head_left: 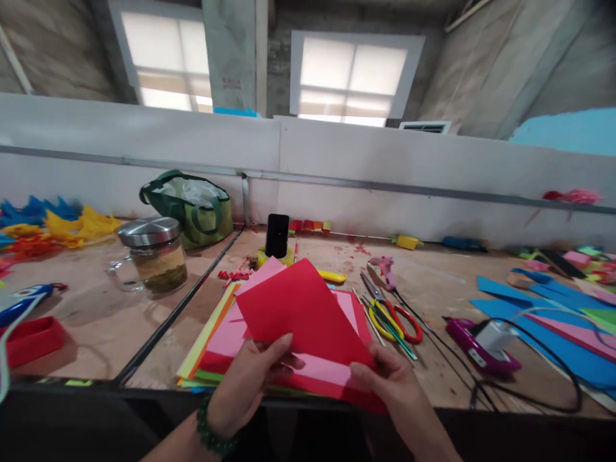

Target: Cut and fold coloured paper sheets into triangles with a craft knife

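Observation:
A red sheet of paper [301, 311] is held tilted over a stack of coloured paper [224, 337] at the front of the table. My left hand [253, 375] pinches its lower left edge, thumb on top and fingers curled beneath. At its right corner, my right hand [392, 378] grips the sheet between thumb and fingers. Pink, red, orange, yellow and green sheets show in the stack. Just right of it lie scissors [392, 314] with red and yellow handles, and a pink glue gun [384, 271].
A glass mug of tea [158, 266] and a green bag [206, 221] stand at left. Behind the stack a phone [277, 236] is propped upright. To the right are a purple power strip [481, 350] with cables and blue paper pieces [553, 321]. A red tray [36, 340] sits far left.

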`<state>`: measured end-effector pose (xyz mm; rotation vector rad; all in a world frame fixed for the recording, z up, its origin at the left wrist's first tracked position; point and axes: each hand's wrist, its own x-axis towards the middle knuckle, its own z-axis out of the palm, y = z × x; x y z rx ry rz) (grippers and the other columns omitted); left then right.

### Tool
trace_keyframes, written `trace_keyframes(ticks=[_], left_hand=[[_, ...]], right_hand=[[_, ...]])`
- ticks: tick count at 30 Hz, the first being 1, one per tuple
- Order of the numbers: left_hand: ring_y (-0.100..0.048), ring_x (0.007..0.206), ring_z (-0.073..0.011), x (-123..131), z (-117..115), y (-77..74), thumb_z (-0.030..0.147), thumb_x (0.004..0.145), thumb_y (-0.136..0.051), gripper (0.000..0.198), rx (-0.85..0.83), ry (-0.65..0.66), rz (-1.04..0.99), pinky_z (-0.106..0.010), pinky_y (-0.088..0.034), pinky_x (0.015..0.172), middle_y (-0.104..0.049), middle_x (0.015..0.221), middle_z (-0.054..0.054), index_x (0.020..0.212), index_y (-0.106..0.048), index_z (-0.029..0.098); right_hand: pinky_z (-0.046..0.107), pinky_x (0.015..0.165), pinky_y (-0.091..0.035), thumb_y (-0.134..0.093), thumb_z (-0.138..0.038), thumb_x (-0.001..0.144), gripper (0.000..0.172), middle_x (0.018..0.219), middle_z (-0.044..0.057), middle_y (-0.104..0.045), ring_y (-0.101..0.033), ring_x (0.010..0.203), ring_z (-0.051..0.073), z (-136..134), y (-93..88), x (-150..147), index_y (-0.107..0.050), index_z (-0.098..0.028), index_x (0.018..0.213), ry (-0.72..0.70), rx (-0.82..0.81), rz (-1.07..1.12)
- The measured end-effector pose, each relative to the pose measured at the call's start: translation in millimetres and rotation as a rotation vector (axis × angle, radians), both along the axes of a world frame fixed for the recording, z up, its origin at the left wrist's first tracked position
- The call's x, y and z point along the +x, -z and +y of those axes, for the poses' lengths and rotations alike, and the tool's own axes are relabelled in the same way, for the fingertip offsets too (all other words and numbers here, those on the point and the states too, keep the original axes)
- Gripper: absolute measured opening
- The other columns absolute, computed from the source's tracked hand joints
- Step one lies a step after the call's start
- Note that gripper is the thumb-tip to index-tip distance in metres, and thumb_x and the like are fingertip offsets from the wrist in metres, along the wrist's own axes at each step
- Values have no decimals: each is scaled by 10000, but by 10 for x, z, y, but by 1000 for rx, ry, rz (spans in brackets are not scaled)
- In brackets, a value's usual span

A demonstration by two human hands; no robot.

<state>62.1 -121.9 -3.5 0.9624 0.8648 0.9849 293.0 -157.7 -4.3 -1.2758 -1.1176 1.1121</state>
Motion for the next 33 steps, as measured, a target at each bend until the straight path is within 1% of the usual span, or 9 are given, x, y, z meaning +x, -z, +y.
trace_keyframes(ticks=[6,8,10,12,15,18,25,29,33], left_hand=[[-661,600,-145,28,164,-13,483,682,-761,403,1,-40,37,-197,-500,574,-706,637,-73,779,-675,101],[-681,648,-181,-22,193,-53,487,696,-744,399,99,-24,99,-242,-523,613,-728,697,-91,807,-690,107],[-695,733,-218,-75,212,-150,488,744,-699,377,259,5,167,-276,-536,648,-744,781,-104,839,-707,124],[-689,857,-239,-139,246,-288,473,815,-628,347,480,42,230,-309,-540,739,-746,894,-105,904,-728,153],[-623,1068,-253,-256,378,-466,467,868,-545,364,838,108,350,-349,-467,951,-699,1114,-94,1045,-730,208],[-576,1151,-246,-368,579,-454,392,878,-524,364,1016,223,595,-348,-428,1004,-626,1251,-91,1162,-679,226],[-468,1215,-272,-492,659,-91,66,787,-486,506,1148,480,1167,-428,-402,1024,-550,1309,-107,1257,-592,220],[-512,1099,-262,-537,491,-131,85,746,-523,550,1115,549,1163,-435,-415,986,-589,1201,-93,1276,-563,226],[-530,1066,-238,-567,421,-93,115,766,-529,514,1030,531,1086,-389,-420,965,-603,1171,-82,1265,-574,229]], right_hand=[[267,554,-445,-680,-503,722,335,614,-7,-571,-537,595,155,38,28,130,-619,-185,635,-73,25,-419],[318,679,-496,-716,-467,703,321,822,33,-671,-616,749,205,102,-75,157,-674,-205,884,-31,54,-545],[386,849,-489,-767,-412,671,596,1120,75,-659,-615,995,255,178,-238,134,-566,-256,1209,33,184,-579],[414,919,-464,-756,-357,712,700,1189,74,-634,-586,1089,253,250,-440,76,-442,-303,1336,37,410,-545],[382,854,-488,-635,-255,834,309,926,31,-694,-632,912,213,341,-697,-12,-602,-312,1135,-61,831,-596],[364,862,-481,-591,-141,839,207,905,35,-720,-619,890,203,451,-688,-51,-674,-267,982,-146,1048,-875],[345,733,-546,-677,-168,717,228,935,106,-705,-634,889,239,566,-15,-76,-649,-176,943,-420,621,-1152],[353,872,-527,-580,35,597,528,1131,115,-669,-619,1045,239,441,-31,-79,-635,-178,1078,-451,420,-1163],[375,922,-515,-536,24,612,487,1229,117,-634,-597,1122,245,354,-57,-70,-656,-196,1030,-433,350,-1119]])
